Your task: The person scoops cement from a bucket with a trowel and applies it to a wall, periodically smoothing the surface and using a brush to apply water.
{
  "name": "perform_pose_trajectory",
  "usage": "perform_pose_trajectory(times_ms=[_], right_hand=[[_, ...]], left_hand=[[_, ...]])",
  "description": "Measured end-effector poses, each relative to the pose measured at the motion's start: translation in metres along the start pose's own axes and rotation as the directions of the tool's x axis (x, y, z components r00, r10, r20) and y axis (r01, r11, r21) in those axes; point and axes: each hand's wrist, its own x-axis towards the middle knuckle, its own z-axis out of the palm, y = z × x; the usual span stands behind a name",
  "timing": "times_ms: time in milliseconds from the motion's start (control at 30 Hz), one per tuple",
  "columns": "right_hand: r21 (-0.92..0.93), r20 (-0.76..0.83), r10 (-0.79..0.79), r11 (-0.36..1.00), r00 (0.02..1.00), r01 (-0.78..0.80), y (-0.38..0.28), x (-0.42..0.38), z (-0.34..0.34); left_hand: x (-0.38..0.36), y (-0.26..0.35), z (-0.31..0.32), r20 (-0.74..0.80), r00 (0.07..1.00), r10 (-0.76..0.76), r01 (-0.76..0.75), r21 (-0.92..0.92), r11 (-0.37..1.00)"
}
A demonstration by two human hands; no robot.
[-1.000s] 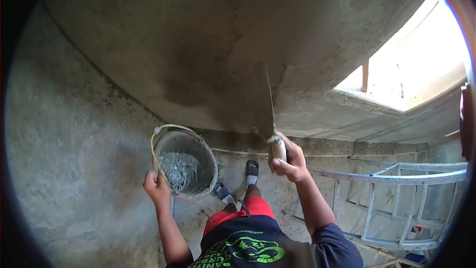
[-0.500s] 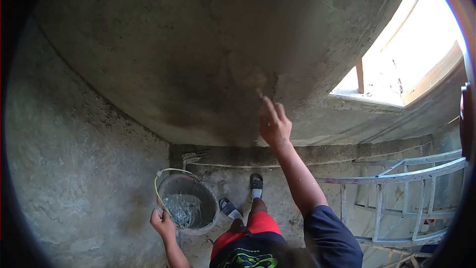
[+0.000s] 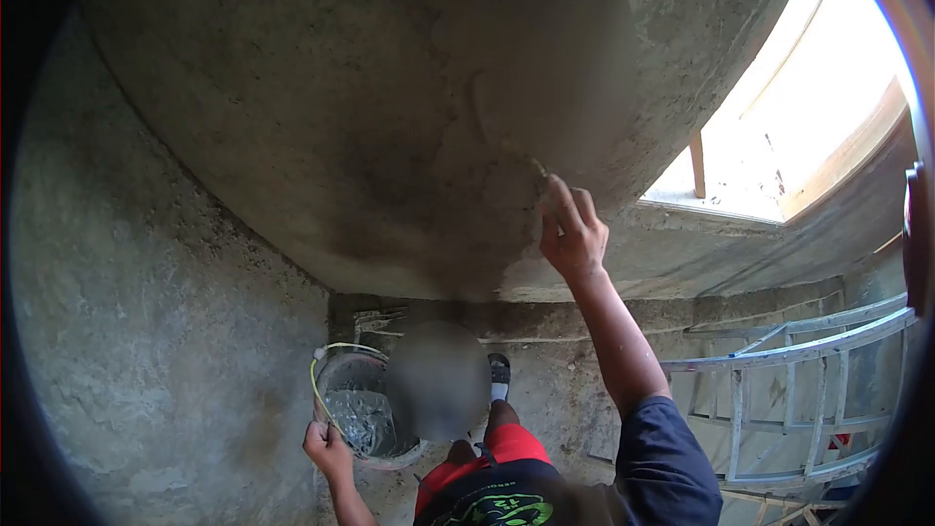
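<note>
My right hand (image 3: 575,234) is raised to the concrete wall (image 3: 292,107), fingers closed on the thin handle of a trowel (image 3: 538,167). Its blade blends into the grey surface and is hard to make out. Low on the left, my left hand (image 3: 329,450) grips a bucket (image 3: 329,380) at its rim, beside the yellow handle (image 3: 314,370). Wet grey mortar (image 3: 360,417) lies inside the bucket. A blurred round grey patch covers the bucket's right side and one of my feet in this view.
A metal ladder (image 3: 818,409) lies across the right side. Bright light comes through an opening (image 3: 789,127) at upper right, with a wooden post (image 3: 697,166) in it. A rough ledge (image 3: 545,321) runs along the wall's foot. My sandalled foot (image 3: 499,375) stands on the floor below.
My right hand has moved right and slightly up along the wall with the trowel. A blurred grey patch now overlaps the bucket. My left hand stays at the bucket.
</note>
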Motion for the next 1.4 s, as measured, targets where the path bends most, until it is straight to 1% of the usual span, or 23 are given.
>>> perform_pose_trajectory(times_ms=[100, 300, 367, 433, 500, 533, 600, 633, 700, 733, 767, 833, 900, 933, 1000, 1100, 1133, 1200, 1233, 1267, 1333, 1367, 1400], right_hand=[[-0.065, 0.089, -0.018, 0.998, 0.996, 0.024, 0.004, -0.033, 0.023], [-0.077, 0.214, 0.045, 0.997, 0.976, -0.029, 0.046, -0.154, 0.092], [-0.069, 0.395, 0.039, 0.998, 0.918, -0.013, 0.047, -0.190, 0.097], [-0.090, 0.446, 0.050, 0.996, 0.894, -0.011, 0.033, -0.200, 0.083], [0.034, 0.316, 0.057, 0.997, 0.947, -0.072, 0.016, -0.190, 0.063], [0.033, 0.319, 0.061, 0.997, 0.946, -0.075, 0.007, -0.179, 0.059], [0.106, 0.059, 0.128, 0.985, 0.990, -0.133, -0.005, -0.150, 0.066], [0.107, 0.058, 0.130, 0.985, 0.990, -0.135, -0.008, -0.141, 0.075], [0.124, -0.080, 0.138, 0.984, 0.987, -0.127, -0.013, -0.127, 0.096], [0.133, -0.013, 0.232, 0.965, 0.973, -0.228, -0.018, -0.129, 0.105], [0.137, -0.019, 0.235, 0.963, 0.972, -0.231, -0.023, -0.132, 0.117], [0.082, 0.065, 0.325, 0.941, 0.944, -0.329, -0.027, -0.151, 0.138], [0.113, 0.084, 0.345, 0.929, 0.935, -0.353, -0.029, -0.188, 0.161], [0.127, 0.151, 0.374, 0.911, 0.915, -0.393, -0.031, -0.210, 0.169], [0.114, 0.276, 0.403, 0.887, 0.872, -0.447, -0.039, -0.252, 0.170], [0.110, 0.449, 0.378, 0.876, 0.810, -0.470, -0.050, -0.297, 0.132], [0.117, 0.434, 0.363, 0.885, 0.824, -0.452, -0.046, -0.292, 0.120], [0.218, 0.467, 0.231, 0.906, 0.854, -0.364, -0.046, -0.271, 0.076], [0.275, 0.363, 0.188, 0.914, 0.912, -0.298, -0.038, -0.242, 0.068], [0.325, 0.166, 0.081, 0.936, 0.983, -0.132, -0.033, -0.196, 0.059], [0.240, -0.023, -0.055, 0.969, 0.998, 0.059, -0.021, -0.100, 0.035], [0.285, -0.073, -0.012, 0.958, 0.997, 0.032, -0.024, -0.054, 0.022], [0.245, -0.097, -0.005, 0.969, 0.995, 0.029, -0.026, -0.014, 0.011]], left_hand=[[0.000, 0.000, 0.001, -0.008, 1.000, 0.020, -0.020, -0.012, 1.000], [0.001, -0.006, 0.004, 0.026, 0.999, -0.028, 0.027, 0.045, 0.999], [0.003, -0.002, 0.007, 0.025, 1.000, -0.013, 0.012, 0.039, 0.999], [0.002, 0.000, 0.007, 0.019, 1.000, 0.012, -0.012, 0.019, 1.000], [0.000, 0.002, 0.007, 0.052, 0.999, 0.008, -0.008, 0.018, 1.000], [-0.002, 0.007, 0.008, 0.064, 0.998, -0.018, 0.019, -0.012, 1.000], [-0.007, 0.010, 0.007, 0.092, 0.995, -0.032, 0.031, 0.003, 1.000], [-0.009, 0.011, 0.007, 0.120, 0.992, -0.043, 0.041, 0.017, 0.999], [-0.013, 0.007, 0.004, 0.126, 0.991, -0.041, 0.037, 0.037, 0.999], [-0.012, 0.004, 0.004, 0.133, 0.990, -0.038, 0.031, 0.056, 0.998], [-0.011, 0.001, 0.002, 0.130, 0.991, -0.031, 0.024, 0.058, 0.998], [-0.015, 0.002, 0.000, 0.109, 0.994, 0.000, -0.004, 0.042, 0.999], [-0.018, -0.005, -0.003, 0.116, 0.993, -0.007, 0.000, 0.061, 0.998], [-0.020, -0.008, -0.004, 0.109, 0.994, -0.026, 0.021, 0.043, 0.999], [-0.020, -0.012, -0.006, 0.110, 0.993, -0.043, 0.041, 0.022, 0.999], [-0.022, -0.014, -0.004, 0.078, 0.996, -0.044, 0.046, -0.021, 0.999], [-0.024, -0.011, -0.003, 0.082, 0.996, -0.032, 0.032, 0.008, 0.999], [-0.028, -0.006, -0.002, 0.087, 0.996, -0.028, 0.026, 0.024, 0.999], [-0.027, -0.003, -0.002, 0.086, 0.996, 0.001, -0.003, 0.023, 1.000], [-0.028, 0.000, -0.003, 0.085, 0.996, 0.028, -0.030, 0.024, 0.999], [-0.030, 0.010, -0.005, 0.074, 0.997, 0.011, -0.013, 0.027, 1.000], [-0.030, 0.011, -0.005, 0.069, 0.998, 0.000, -0.002, 0.029, 1.000], [-0.031, 0.007, -0.005, 0.069, 0.998, 0.013, -0.014, 0.019, 1.000]])
